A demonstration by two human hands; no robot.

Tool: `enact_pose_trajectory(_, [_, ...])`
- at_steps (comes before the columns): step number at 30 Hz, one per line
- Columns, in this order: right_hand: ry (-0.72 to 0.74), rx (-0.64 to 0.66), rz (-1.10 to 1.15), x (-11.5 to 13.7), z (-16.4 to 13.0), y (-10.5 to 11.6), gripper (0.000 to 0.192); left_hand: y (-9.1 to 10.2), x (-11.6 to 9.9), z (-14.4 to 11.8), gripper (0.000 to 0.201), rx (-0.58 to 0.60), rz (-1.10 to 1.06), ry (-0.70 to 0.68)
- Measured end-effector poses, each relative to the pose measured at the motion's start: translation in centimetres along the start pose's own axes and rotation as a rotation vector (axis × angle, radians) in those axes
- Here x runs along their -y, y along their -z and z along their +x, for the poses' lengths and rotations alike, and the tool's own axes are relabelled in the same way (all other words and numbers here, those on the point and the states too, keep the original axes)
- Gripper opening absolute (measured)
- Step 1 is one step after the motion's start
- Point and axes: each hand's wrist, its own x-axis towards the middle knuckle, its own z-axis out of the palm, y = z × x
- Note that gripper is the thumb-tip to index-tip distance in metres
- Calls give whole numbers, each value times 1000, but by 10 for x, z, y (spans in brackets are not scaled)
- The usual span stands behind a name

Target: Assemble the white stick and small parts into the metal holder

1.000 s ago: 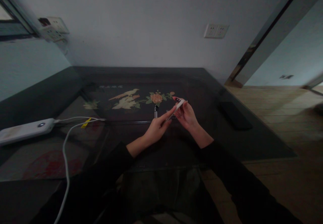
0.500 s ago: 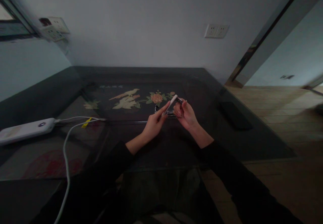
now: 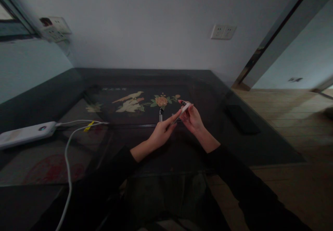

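Over the table [image 3: 156,156], the left hand [image 3: 161,133] pinches a white object [image 3: 185,107], the right hand [image 3: 193,120] a dark item [image 3: 183,103]

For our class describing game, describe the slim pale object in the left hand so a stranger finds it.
On the dark table, find the pink flower design. Just nearer the wearer, the left hand holds the slim pale object, slanting toward the right hand. Unlike the white device far left, it is held.

Dark table [image 3: 171,154] — white device [image 3: 26,135], pale cable [image 3: 67,156], flat black object [image 3: 243,120]
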Motion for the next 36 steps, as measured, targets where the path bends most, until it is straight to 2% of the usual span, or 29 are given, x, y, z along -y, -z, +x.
enact_pose_trajectory(6, [4, 49, 33, 0, 1, 2, 51, 0, -1, 1, 54, 15, 3, -25])
enact_pose_trajectory(13, [22, 70, 14, 0, 0, -1, 51, 4, 3, 4, 54, -40, 45, 18])
enact_pose_trajectory(24, [38, 109, 28, 1, 1, -1, 39, 8, 7, 6, 55, -94, 54, 68])
enact_pose_trajectory(36, [-4, 39, 15, -2, 1, 3, 54, 0, 0, 1, 55, 31, -59, -13])
